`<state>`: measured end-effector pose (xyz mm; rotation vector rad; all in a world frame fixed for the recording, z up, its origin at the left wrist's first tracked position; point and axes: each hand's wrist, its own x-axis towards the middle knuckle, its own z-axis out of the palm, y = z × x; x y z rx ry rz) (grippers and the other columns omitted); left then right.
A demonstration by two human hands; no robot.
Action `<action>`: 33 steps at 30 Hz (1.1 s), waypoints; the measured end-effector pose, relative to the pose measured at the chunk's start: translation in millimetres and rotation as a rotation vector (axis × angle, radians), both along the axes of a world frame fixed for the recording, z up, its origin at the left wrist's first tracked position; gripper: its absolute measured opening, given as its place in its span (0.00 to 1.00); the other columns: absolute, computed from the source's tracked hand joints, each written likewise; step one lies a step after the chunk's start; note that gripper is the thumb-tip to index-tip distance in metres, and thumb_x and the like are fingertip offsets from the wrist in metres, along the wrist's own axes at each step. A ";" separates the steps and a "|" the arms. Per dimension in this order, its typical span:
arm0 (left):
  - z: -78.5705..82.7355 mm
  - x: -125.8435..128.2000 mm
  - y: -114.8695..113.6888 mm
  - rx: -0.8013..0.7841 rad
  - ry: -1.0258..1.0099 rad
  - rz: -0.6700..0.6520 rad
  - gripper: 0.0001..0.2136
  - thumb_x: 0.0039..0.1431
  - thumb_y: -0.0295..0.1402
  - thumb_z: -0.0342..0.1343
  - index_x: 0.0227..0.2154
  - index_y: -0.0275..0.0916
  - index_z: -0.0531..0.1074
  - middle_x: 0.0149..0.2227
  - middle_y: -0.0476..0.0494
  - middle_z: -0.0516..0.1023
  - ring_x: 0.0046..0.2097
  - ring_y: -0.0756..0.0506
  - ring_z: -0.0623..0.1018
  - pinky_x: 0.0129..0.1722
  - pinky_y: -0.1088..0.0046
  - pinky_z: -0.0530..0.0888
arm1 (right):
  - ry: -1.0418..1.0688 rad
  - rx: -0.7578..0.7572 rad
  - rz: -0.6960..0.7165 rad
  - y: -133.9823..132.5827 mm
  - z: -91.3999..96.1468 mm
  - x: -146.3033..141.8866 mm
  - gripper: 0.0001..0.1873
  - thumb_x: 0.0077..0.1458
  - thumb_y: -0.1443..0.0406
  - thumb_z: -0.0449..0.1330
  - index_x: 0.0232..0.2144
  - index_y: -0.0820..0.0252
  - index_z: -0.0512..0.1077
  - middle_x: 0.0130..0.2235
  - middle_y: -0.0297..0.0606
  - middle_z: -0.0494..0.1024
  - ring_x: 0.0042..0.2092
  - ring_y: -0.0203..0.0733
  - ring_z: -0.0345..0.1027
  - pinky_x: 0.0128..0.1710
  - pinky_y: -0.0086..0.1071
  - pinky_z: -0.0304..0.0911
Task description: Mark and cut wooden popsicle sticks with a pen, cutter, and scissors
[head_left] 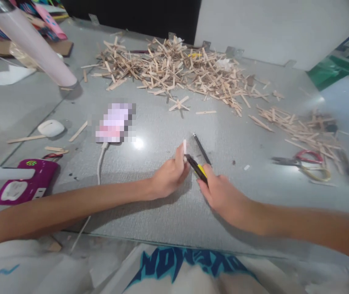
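My left hand [170, 173] is closed with a short pale wooden stick [185, 146] pinched upright at its fingertips. In my right hand [221, 196] is a black-and-yellow utility knife [199, 169], its dark front end meeting the stick by the left fingers. The exact contact is partly covered by those fingers. A dark, thin pen-like tool [201, 148] lies on the table just beyond my right hand. Farther off, several sticks form a star shape [179, 104], with a single stick [206, 112] beside it.
A large heap of wooden sticks [168, 69] spreads across the back. At right lie more sticks [284, 120] and red-and-yellow-handled scissors [312, 163]. A cabled phone [116, 122], white earbud case [51, 128], purple power strip [27, 181] and pink cylinder [39, 49] occupy the left.
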<state>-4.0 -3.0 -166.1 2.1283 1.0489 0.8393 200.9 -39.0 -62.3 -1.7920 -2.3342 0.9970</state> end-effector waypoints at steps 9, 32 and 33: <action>1.2 0.6 -0.2 -0.014 -0.021 0.004 0.30 0.78 0.30 0.45 0.76 0.32 0.41 0.24 0.61 0.64 0.21 0.50 0.68 0.23 0.77 0.59 | -0.070 -0.166 -0.097 3.0 18.7 -6.1 0.09 0.77 0.63 0.53 0.53 0.60 0.69 0.21 0.25 0.66 0.19 0.37 0.62 0.20 0.29 0.50; 5.3 0.6 -0.7 -0.073 0.034 0.031 0.29 0.78 0.33 0.44 0.75 0.32 0.42 0.25 0.59 0.67 0.22 0.48 0.69 0.25 0.73 0.63 | 0.034 -0.236 -0.079 11.5 18.6 1.5 0.10 0.78 0.61 0.52 0.53 0.58 0.68 0.21 0.25 0.68 0.17 0.36 0.62 0.19 0.29 0.52; 5.4 0.5 -1.1 -0.074 0.037 0.036 0.30 0.78 0.33 0.45 0.75 0.32 0.42 0.25 0.59 0.66 0.22 0.48 0.69 0.25 0.74 0.62 | 0.032 -0.281 -0.052 13.4 21.3 3.0 0.10 0.78 0.60 0.51 0.52 0.57 0.69 0.20 0.25 0.68 0.16 0.37 0.63 0.19 0.29 0.52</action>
